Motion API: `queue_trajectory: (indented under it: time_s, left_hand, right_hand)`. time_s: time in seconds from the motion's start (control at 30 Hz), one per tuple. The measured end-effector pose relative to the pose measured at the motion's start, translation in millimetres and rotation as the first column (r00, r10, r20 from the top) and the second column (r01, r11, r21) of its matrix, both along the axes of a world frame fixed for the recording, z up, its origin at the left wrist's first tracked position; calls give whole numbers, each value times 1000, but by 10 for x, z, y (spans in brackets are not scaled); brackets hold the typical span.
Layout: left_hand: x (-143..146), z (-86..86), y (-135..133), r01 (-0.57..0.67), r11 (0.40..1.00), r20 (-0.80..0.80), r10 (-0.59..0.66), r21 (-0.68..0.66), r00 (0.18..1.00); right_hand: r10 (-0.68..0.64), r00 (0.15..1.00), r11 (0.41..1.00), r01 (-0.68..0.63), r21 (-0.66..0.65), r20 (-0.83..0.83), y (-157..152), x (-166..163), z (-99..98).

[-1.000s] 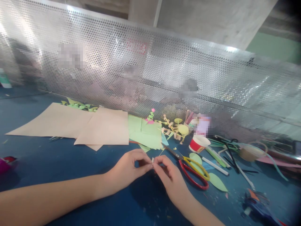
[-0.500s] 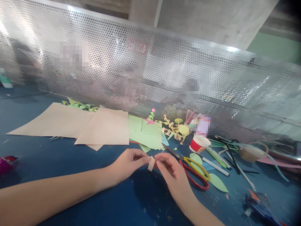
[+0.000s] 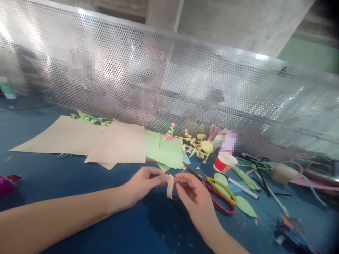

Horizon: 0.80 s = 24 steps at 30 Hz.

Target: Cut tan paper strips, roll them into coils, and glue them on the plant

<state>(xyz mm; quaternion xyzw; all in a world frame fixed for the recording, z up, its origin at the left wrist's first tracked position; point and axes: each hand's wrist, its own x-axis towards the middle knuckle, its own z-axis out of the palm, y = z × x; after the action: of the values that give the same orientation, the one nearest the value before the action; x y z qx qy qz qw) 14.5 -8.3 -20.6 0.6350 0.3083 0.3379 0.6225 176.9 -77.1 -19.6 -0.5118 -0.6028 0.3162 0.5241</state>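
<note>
Head view: the left hand pinched a pale paper strip between thumb and fingers, the strip curving down toward six o'clock. At its three o'clock the right hand was loosely curled, fingertips just beside it; whether they gripped it, I could not tell. Scissors crowded that side, while the worktop spread open at seven. At two o'clock stood a paper cup, the marking on its red band too small to read. Green sheets lay at twelve, tan sheets at ten, their near edges close to the left hand. Beyond, a perforated screen bounded the far side; red characters at its twelve were illegible.
</note>
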Motion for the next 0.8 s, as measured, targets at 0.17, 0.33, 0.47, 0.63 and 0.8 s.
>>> queue_trajectory:
  time_s: [0.17, 0.33, 0.47, 0.63, 0.8]
  left_hand:
    - [8, 14, 3, -11, 1000, 5, 11, 7, 1000]
    - [2, 24, 8, 36, 999, 55, -36, 2, 998]
    - [0, 2, 8, 75, 997, 73, -74, -3, 995]
    - [10, 4, 11, 60, 997, 34, -62, 43, 998]
    - [-5, 20, 0, 68, 994, 4, -69, 84, 998]
  right_hand:
    - [-58, 991, 994, 46, -94, -124, 37, 10, -3]
    - [24, 991, 991, -41, -131, -128, 50, 1, -5]
    - [22, 996, 990, -33, -134, -85, 40, -2, -1]
    - [-2, 1000, 998, 2, -66, 0, 23, 12, -1]
    - [-58, 994, 998, 56, 22, 91, 9, 21, -5]
